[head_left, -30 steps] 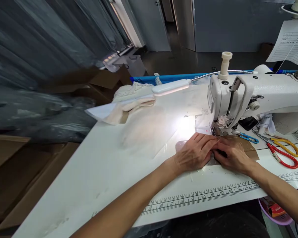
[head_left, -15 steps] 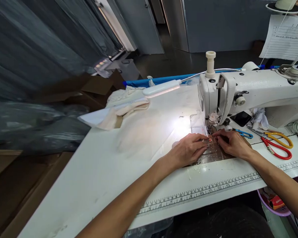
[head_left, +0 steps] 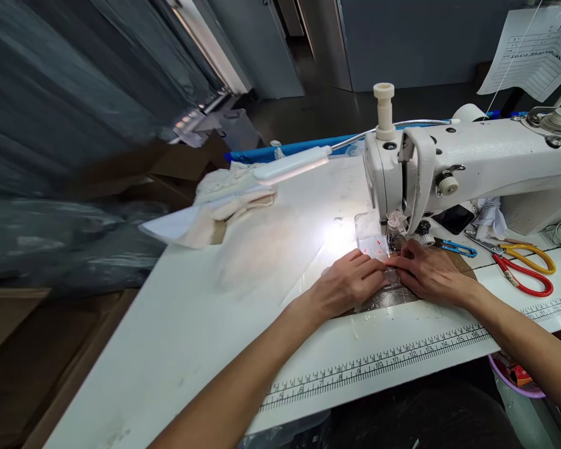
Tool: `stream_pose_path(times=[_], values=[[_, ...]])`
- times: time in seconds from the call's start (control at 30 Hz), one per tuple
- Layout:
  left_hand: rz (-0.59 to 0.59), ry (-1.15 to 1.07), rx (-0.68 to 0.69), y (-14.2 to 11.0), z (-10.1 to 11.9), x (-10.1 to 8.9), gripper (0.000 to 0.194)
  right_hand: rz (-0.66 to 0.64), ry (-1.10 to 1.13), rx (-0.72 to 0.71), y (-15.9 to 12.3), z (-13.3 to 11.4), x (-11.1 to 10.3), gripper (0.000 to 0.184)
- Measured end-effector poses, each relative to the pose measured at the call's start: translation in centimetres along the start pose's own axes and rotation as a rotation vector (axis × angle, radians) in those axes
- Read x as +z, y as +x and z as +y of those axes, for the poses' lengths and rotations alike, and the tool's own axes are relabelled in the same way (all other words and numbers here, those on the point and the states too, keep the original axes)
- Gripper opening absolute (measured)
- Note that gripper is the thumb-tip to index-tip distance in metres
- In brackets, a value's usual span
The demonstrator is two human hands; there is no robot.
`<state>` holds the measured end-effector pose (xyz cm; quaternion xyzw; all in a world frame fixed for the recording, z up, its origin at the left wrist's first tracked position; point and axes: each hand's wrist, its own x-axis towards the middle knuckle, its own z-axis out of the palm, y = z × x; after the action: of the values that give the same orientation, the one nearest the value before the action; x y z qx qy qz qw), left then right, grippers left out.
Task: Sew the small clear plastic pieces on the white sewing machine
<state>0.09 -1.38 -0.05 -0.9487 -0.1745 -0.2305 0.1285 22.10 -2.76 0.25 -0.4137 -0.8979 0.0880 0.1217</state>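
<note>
A white sewing machine (head_left: 397, 174) stands at the right of the table. Under its needle area lies a thin see-through piece with small red marks (head_left: 373, 246), which looks like clear plastic. My left hand (head_left: 353, 282) is closed at the near left edge of this piece, its fingertips bent down on it. From the right, my right hand (head_left: 427, 272) pinches at the same piece, close to the presser foot (head_left: 395, 240). The fingertips of both hands nearly meet, and they hide part of the piece. Beneath them is a brownish, shiny plate (head_left: 388, 300) on the table.
Scissors with red and yellow handles (head_left: 526, 268), a blue thread snipper (head_left: 455, 248) and a black phone (head_left: 454, 219) lie right of my hands. A lit lamp (head_left: 292, 166) hangs over the white table (head_left: 206, 337). Folded fabric (head_left: 206, 221) sits at the far left edge. A ruler strip (head_left: 378, 368) runs along the front.
The see-through piece has moved away from me, its red marks now left of the presser foot. My right hand has shifted closer to my left. The view has shifted slightly.
</note>
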Motion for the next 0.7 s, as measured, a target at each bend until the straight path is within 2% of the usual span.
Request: stream_pose_path(times=[0.17,0.27,0.53,0.7], values=[[0.007,-0.245,-0.123,-0.3,-0.3,0.4,0.024,0.004,0.136,0.089,-0.3,0.4,-0.5,0.041],[0.040,-0.298,-0.167,-0.3,-0.1,0.6,0.021,0.025,0.236,0.147,-0.4,0.7,-0.9,0.041],[0.048,-0.255,-0.216,-0.4,-0.3,0.5,0.023,0.017,0.216,0.137,-0.3,1.0,-0.8,0.037],[0.069,-0.143,-0.120,-0.2,-0.4,0.5,0.022,-0.049,0.080,0.046,-0.1,0.9,-0.8,0.039]])
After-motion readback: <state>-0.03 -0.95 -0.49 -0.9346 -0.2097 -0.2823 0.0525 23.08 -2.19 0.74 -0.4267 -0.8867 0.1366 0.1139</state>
